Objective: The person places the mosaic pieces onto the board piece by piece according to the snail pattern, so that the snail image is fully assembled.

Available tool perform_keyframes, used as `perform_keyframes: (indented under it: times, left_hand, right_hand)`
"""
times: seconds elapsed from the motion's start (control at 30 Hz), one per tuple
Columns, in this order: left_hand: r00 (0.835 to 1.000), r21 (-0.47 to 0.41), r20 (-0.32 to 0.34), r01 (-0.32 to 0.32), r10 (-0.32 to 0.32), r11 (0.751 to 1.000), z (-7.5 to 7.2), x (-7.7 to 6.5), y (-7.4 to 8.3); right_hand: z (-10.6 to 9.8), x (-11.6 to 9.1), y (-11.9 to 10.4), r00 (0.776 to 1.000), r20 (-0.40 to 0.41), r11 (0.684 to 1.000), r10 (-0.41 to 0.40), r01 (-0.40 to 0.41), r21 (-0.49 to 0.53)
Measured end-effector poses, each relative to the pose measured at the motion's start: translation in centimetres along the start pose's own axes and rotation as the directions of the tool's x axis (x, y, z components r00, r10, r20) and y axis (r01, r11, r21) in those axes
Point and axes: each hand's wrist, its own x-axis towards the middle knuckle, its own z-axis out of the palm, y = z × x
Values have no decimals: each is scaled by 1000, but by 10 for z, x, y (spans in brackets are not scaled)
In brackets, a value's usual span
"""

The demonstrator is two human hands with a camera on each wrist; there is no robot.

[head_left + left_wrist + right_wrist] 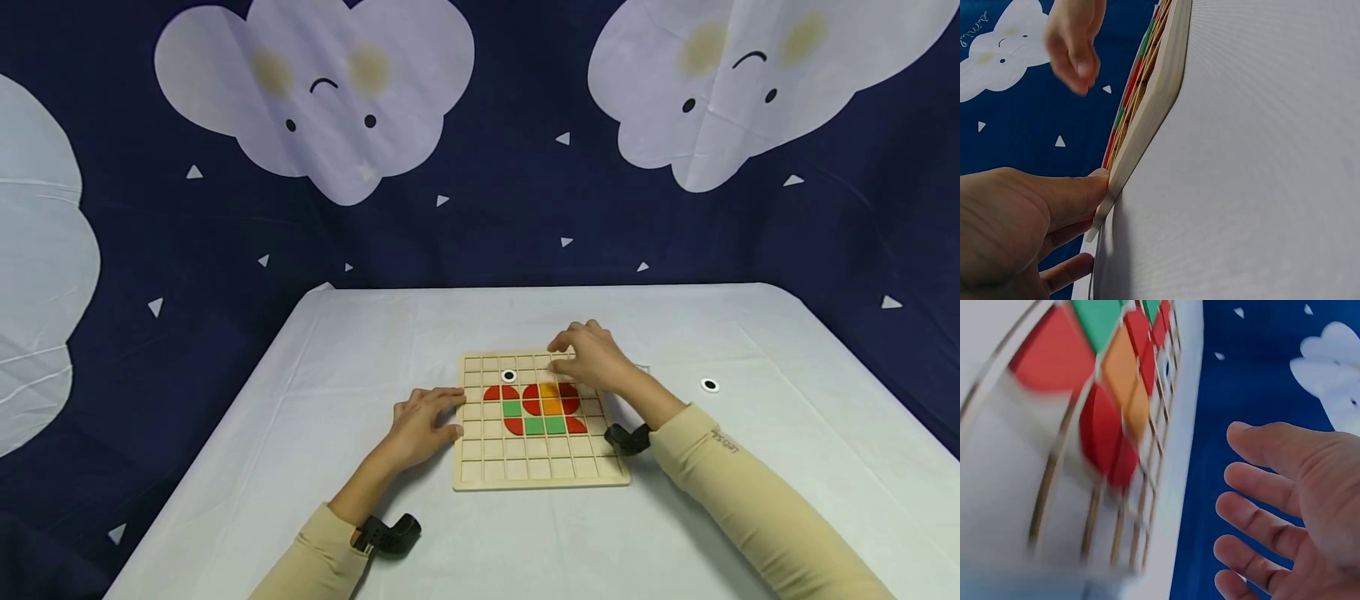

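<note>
A square wooden grid board lies on the white table, with red, orange and green tiles set in its cells. A round white eye piece with a black centre sits in the upper part of the grid. My left hand rests at the board's left edge, thumb against the side and fingers extended. Over the upper right of the board hovers my right hand; in the right wrist view its spread fingers hold nothing.
Another eye piece lies on the table to the right of the board. Behind the right wrist, a small outlined item is mostly hidden. Dark blue cloth with clouds hangs behind the table.
</note>
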Motion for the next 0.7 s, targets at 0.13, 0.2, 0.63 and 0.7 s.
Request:
perform_keyframes:
  times: [0.13,0.2,0.63,0.7]
  left_hand:
    - [1000,-1,-2,-1,1,1000,-1,0,1]
    - [1000,-3,-2,1,-1,1000,-1,-1,1]
    - [1000,3,-11,-3,3,1000,0,0,1]
    - [1000,-2,-6,-1,1,1000,0,0,1]
  right_hand:
    - [-21,-21,25,997,-25,997,69,-68,41]
    - [-29,-33,39,994,-37,994,98,-96,49]
    - [-56,-93,111,973,-126,981,194,-193,16]
    - [-57,-99,119,968,-139,978,208,-209,7]
